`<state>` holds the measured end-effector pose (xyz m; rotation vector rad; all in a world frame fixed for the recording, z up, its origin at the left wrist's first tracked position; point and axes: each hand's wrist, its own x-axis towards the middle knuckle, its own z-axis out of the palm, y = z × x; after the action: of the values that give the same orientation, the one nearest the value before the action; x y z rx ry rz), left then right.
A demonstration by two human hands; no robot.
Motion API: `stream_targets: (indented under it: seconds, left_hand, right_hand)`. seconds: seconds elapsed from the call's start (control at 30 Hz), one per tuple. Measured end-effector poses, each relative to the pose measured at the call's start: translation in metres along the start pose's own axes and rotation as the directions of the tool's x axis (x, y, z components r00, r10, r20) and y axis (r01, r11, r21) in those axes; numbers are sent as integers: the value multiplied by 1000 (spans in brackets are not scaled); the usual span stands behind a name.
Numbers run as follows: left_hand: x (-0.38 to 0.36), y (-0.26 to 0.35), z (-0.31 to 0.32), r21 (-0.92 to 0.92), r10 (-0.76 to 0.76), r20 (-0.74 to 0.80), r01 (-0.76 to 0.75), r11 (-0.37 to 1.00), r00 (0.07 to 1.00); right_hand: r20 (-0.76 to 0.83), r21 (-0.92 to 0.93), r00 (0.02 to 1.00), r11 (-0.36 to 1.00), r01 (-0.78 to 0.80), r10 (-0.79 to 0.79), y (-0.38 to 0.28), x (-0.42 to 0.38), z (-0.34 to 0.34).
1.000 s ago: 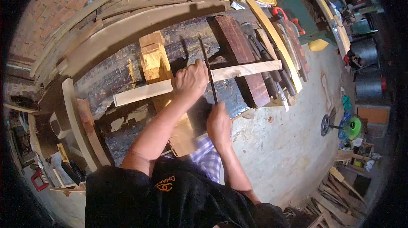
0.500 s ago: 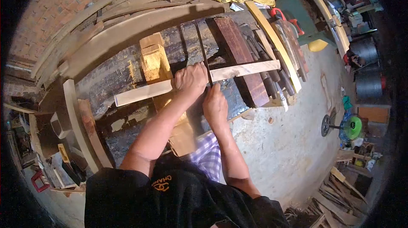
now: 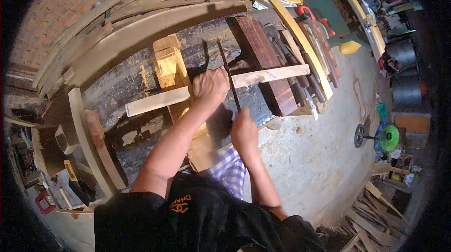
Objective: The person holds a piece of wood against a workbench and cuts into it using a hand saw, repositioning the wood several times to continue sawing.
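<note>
At centre, the strip (image 3: 158, 101) is held by the closed left hand (image 3: 210, 85), the blade (image 3: 234, 92) by the closed right hand (image 3: 244, 132) at five o'clock; cut depth is hidden.

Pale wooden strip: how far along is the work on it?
Done: the strip lies across the reddish-brown board and yellowish block. In hand: the left hand holds it beside the thin dark saw, gripped by the right hand. Left: apparently the rest of the cut; both lengths roughly align, but its depth is hidden.
</note>
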<state>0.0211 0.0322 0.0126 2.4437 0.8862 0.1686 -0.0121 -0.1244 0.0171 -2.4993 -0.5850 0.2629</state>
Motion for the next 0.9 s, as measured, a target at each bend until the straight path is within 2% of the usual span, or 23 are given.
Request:
stream_targets:
  seconds: [0.07,0.17,0.23,0.3,0.37,0.4,0.5,0.57,0.63,0.7,0.77,0.87,0.9]
  left_hand:
    - [3,-5,7,0,12,-5,-12,1000,1000]
    - [1,-5,10,19,49,-22,-49,999,999]
    - [-1,-1,6,34,63,-51,-62,998,997]
    - [-3,0,0,25,44,-53,-42,999,998]
    - [1,-5,5,23,57,-81,-55,998,995]
    - [1,-5,6,0,54,-62,-54,999,997]
    - [-3,-6,10,-4,64,0,-64,998,998]
    - [-1,-2,8,45,53,-48,-51,998,997]
    - [-1,-4,5,34,51,-38,-50,998,998]
    - [0,-2,3,32,29,-15,-29,999,999]
    - [2,-3,5,19,9,-21,-9,1000,1000]
    - [2,-5,9,27,71,-16,-70,997,997]
    - [0,-3,5,39,77,9,-78,996,997]
  right_hand:
    - [61,-17,997,998,-54,55,6,-11,-1]
    - [-3,-27,998,998,-65,65,13,-2,19]
    - [-88,-32,993,996,79,-81,5,31,31]
    - [-95,-28,992,997,77,-80,5,30,29]
    - [67,-23,997,999,-45,46,9,-1,11]
    - [13,6,1000,1000,-29,28,13,-16,7]
    - [55,-16,993,995,-100,101,16,-14,15]
    - [36,-10,995,996,-91,91,8,20,23]
    - [-104,28,988,993,118,-114,3,41,32]
    - [-93,51,991,994,97,-92,6,17,21]
    - [53,33,994,995,-92,90,15,-16,12]
    - [9,61,997,995,-77,77,16,-13,18]
    - [-21,43,1000,999,-10,11,14,3,25]
